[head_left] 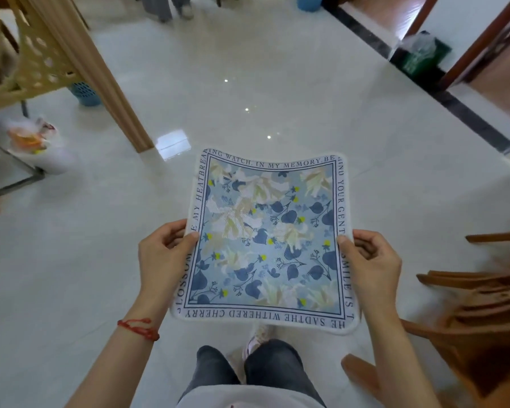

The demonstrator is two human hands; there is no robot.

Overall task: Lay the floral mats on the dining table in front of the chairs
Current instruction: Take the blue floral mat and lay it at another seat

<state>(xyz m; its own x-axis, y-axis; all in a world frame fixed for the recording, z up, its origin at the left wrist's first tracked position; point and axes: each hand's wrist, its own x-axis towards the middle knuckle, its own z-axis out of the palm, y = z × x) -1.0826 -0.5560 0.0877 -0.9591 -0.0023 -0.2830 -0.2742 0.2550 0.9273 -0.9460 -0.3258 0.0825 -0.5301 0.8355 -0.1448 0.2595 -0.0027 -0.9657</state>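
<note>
A square floral mat (265,237), blue with white flowers and a lettered white border, is held flat in the air above the white tiled floor. My left hand (162,257) pinches its left edge, thumb on top. My right hand (371,260) pinches its right edge the same way. A brown wooden chair (480,304) stands blurred at the right edge of the view. No dining table top is in view.
A light wooden post (106,81) of a piece of furniture rises at the upper left, a blue basket (86,94) behind it. A green bin (418,58) stands by a doorway at the upper right. Another person's legs (171,7) show at the top.
</note>
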